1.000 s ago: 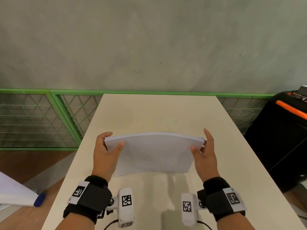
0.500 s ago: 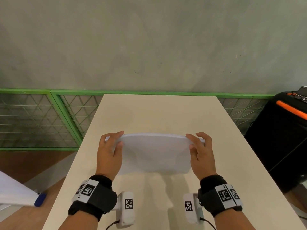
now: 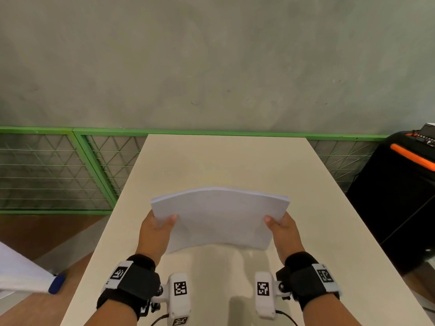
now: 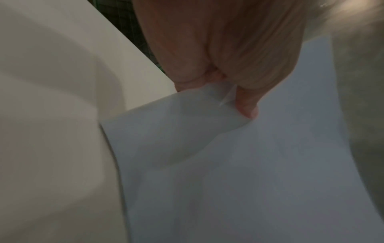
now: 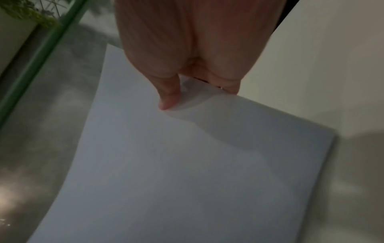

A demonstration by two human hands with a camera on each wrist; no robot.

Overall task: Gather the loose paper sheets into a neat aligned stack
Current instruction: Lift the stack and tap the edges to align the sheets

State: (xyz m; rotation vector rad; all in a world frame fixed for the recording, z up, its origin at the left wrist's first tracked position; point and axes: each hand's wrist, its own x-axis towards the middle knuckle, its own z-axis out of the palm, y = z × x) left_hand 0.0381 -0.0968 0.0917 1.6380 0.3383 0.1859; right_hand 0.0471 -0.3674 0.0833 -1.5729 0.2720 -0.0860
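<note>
A stack of white paper sheets [image 3: 219, 217] is held over the near half of a beige table [image 3: 317, 208], bowed upward across its middle, edges aligned. Its left side is pinched by the left hand [image 3: 154, 234], thumb on top, and its right side by the right hand [image 3: 283, 234] likewise. Behind the table, a green mesh railing [image 3: 58, 170] is seen; at right, a black case with an orange strip [image 3: 400, 184].

There was one stack of paper [image 3: 219, 217], too thick to count its sheets. Two hands held it, one left hand [image 3: 154, 234] and one right hand [image 3: 286, 234]. There was one counter [image 3: 226, 161] under them, one green fence [image 3: 70, 170] behind it, and one black case [image 3: 397, 196] beside it.
</note>
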